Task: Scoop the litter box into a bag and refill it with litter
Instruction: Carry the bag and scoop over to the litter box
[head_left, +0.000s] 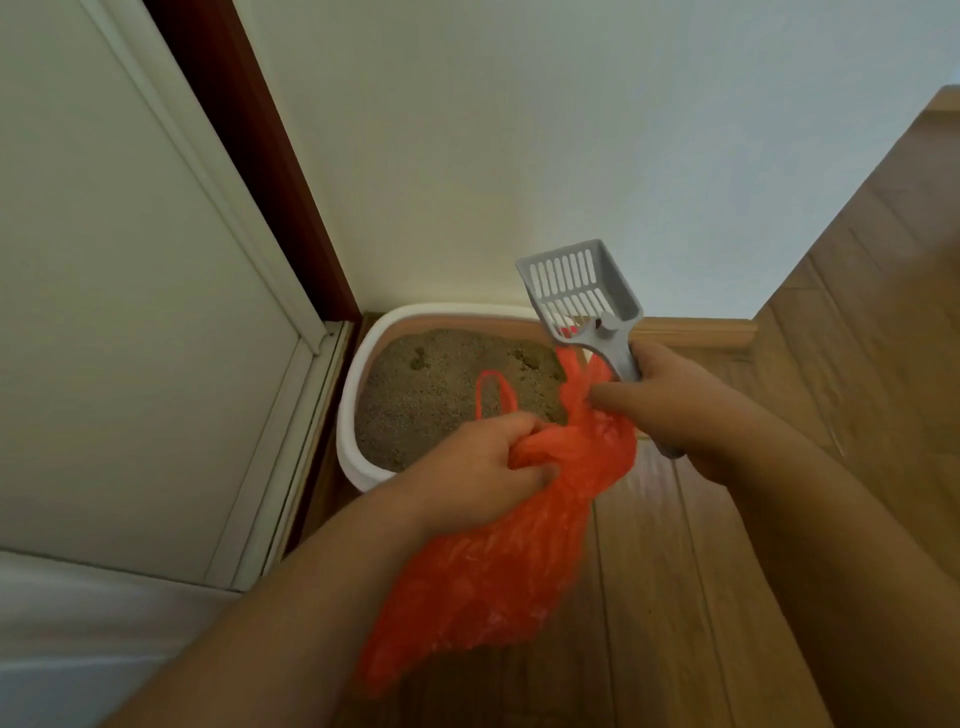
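Note:
A white litter box (349, 415) sits on the floor in the corner, filled with brown litter (441, 384) that has a few dents and clumps. My left hand (483, 462) grips the gathered top of an orange plastic bag (488, 566), which hangs down in front of the box. One bag handle loops up above my fingers. My right hand (670, 395) holds the handle of a grey slotted scoop (579, 291), its head raised and empty above the box's right rim, and also pinches the bag's other edge.
A white wall (571, 156) stands behind the box. A pale door (130, 312) with a dark red frame (270, 171) runs along the left. Wooden floor (831, 364) stretches to the right and toward me, with a wooden skirting board (696, 332) along the wall.

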